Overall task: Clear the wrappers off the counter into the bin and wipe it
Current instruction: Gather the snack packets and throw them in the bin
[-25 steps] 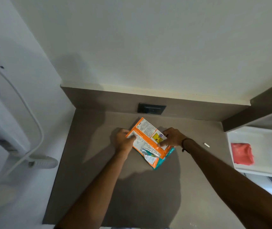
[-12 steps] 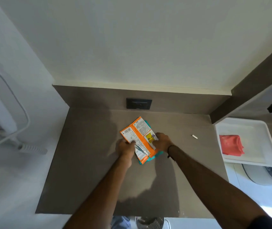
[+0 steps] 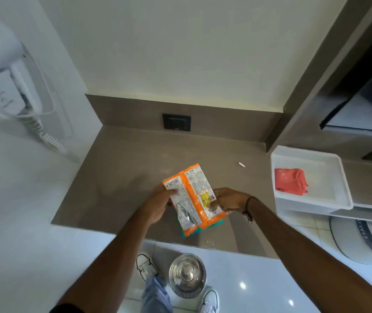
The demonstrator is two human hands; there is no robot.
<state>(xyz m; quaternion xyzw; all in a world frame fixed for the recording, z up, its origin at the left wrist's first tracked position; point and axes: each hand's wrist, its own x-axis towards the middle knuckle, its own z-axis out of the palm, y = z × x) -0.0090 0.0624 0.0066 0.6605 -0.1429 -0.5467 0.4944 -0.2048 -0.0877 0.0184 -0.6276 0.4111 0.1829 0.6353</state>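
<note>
Left hand (image 3: 157, 205) is closed on the left edge of the stacked wrappers (image 3: 191, 197), thumb on the printed face. Right hand (image 3: 228, 199) grips the right edge of the same stack, thumb pressed near the yellow panel. The top wrapper is orange with white printed panels; a teal wrapper shows beneath it at the lower edge. The stack is held between both hands, tilted, above the near part of the grey counter (image 3: 117, 177); whether it is clear of the surface cannot be told. A small white scrap (image 3: 241, 164) lies on the counter towards the right, well apart from the hands. A black switch plate (image 3: 176, 122) sits in the backsplash. To the right, a white tray (image 3: 329, 177) holds a folded red cloth (image 3: 290, 181). On the floor below the counter edge stands a steel bin (image 3: 187, 274) with its lid on, between the person's white shoes (image 3: 145, 266). A wall-mounted hair dryer (image 3: 11, 86) hangs at left.
</note>
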